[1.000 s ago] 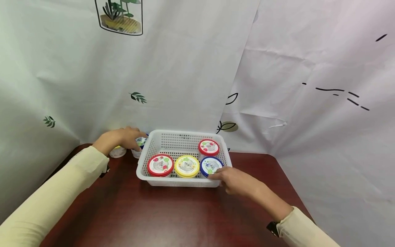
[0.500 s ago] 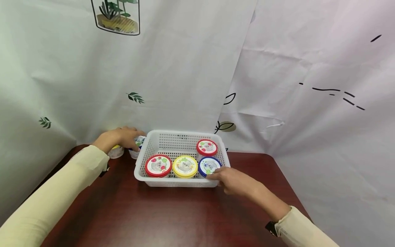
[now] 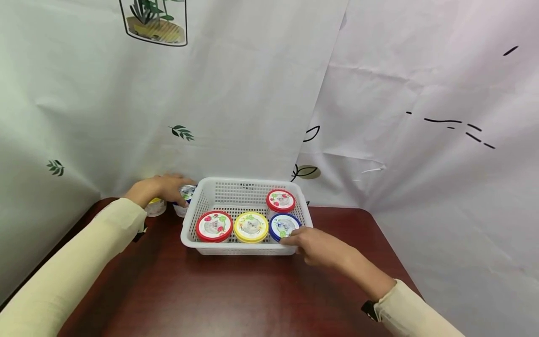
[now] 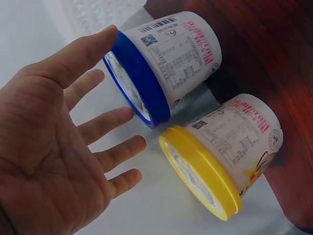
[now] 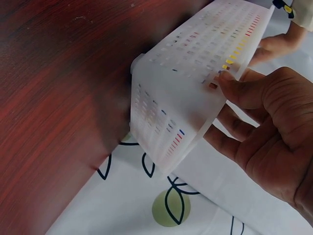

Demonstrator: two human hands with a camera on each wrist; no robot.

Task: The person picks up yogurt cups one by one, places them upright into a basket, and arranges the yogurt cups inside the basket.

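My left hand [image 3: 165, 188] is over a blue-lidded tub [image 4: 181, 56] left of the white basket [image 3: 246, 250]. In the left wrist view its fingers are spread and fairly straight, with the thumb tip right at the blue lid's edge. Beside that tub stands a yellow-lidded tub [image 4: 242, 142], partly behind the wrist in the head view. My right hand [image 3: 320, 245] grips the basket's near right corner, thumb on the outer wall and fingers over the rim. A blue-lidded tub [image 3: 284, 224] inside the basket lies right by these fingers.
Within the basket are also a red-lidded tub [image 3: 214, 226] at front left, a yellow-lidded tub [image 3: 251, 227] in the front row and another red-lidded tub [image 3: 280, 201] at back right. Patterned white sheeting [image 3: 244, 93] hangs behind the dark red table [image 3: 236, 295].
The head view has drifted slightly, so the whole scene sits a little further left. Both hands keep about the same places at the tub and the basket.
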